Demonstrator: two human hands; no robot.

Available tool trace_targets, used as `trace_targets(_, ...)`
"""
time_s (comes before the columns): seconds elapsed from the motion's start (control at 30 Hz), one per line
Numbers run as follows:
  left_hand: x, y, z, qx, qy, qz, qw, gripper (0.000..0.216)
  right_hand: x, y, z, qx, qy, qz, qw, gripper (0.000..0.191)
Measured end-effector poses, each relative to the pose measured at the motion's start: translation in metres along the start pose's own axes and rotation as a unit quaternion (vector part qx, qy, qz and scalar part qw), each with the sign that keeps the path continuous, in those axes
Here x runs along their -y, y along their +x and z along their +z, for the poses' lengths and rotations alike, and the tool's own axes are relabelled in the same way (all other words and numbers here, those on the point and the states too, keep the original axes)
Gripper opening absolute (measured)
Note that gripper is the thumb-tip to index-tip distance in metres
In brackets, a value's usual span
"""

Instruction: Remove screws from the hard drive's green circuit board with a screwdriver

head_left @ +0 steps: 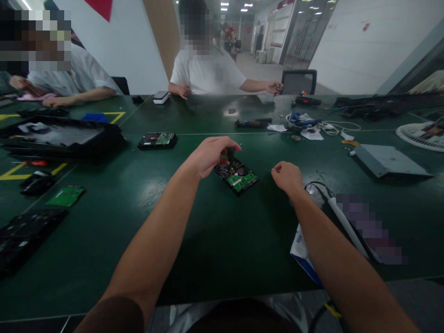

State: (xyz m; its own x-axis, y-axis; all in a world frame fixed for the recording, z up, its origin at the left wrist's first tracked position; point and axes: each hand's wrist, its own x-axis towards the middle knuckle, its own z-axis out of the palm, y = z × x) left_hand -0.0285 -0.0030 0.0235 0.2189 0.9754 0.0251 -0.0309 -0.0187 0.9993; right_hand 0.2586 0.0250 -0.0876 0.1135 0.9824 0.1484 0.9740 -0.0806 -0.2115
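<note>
A hard drive (237, 177) lies board side up on the green table (222, 240), its green circuit board facing me. My left hand (210, 155) hovers over its far left corner, fingers curled around a small screwdriver whose tip points down at the drive. My right hand (286, 177) rests on the table just right of the drive, fingers pinched together; whether it holds something tiny I cannot tell.
A second hard drive (157, 140) lies farther left. A loose green board (66, 196) and black parts sit at the left. A grey metal cover (386, 160) is at the right, cables (324, 125) behind it. Two people sit across the table.
</note>
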Motion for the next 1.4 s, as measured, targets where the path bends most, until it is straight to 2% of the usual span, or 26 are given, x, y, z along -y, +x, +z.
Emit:
trace_targets(0.1,-0.002,-0.002,-0.001,0.005,0.015,0.001,1.0,0.017,0.0,0.0,0.0,-0.001,0.003,-0.001,1.0,0.021)
trace_targets(0.2,-0.003,-0.004,0.0,0.025,-0.012,-0.02,0.999,0.02,0.002,-0.001,-0.002,-0.04,0.037,-0.015,0.998,0.02)
trace_targets(0.27,-0.002,-0.005,0.001,0.029,-0.029,-0.029,0.999,0.02,0.006,-0.003,-0.004,-0.075,0.087,-0.048,0.992,0.019)
trace_targets(0.33,-0.001,-0.004,0.003,0.028,-0.037,-0.029,0.998,0.019,0.012,-0.007,-0.005,-0.08,0.149,-0.097,0.981,0.017)
trace_targets(0.47,0.0,-0.003,0.004,0.027,-0.048,-0.022,0.998,0.016,0.02,-0.015,-0.003,0.017,0.261,-0.167,0.951,0.018)
trace_targets(0.6,0.0,-0.004,0.004,0.031,-0.046,-0.023,0.998,0.017,0.022,-0.02,-0.002,0.08,0.316,-0.183,0.928,0.019)
trace_targets(0.73,-0.001,-0.004,0.004,0.036,-0.042,-0.025,0.998,0.018,0.022,-0.021,-0.004,0.1,0.294,-0.191,0.931,0.016)
trace_targets(1.03,0.003,-0.001,0.003,0.029,-0.043,-0.013,0.999,0.015,0.022,-0.02,-0.005,0.091,0.271,-0.206,0.936,0.015)
trace_targets(1.2,0.001,-0.001,0.002,0.009,-0.009,0.01,1.0,0.014,0.022,-0.02,-0.003,0.086,0.27,-0.211,0.935,0.014)
trace_targets(1.4,-0.005,-0.006,0.003,0.018,0.037,0.012,0.999,0.018,0.023,-0.018,-0.003,0.074,0.232,-0.222,0.944,0.014)
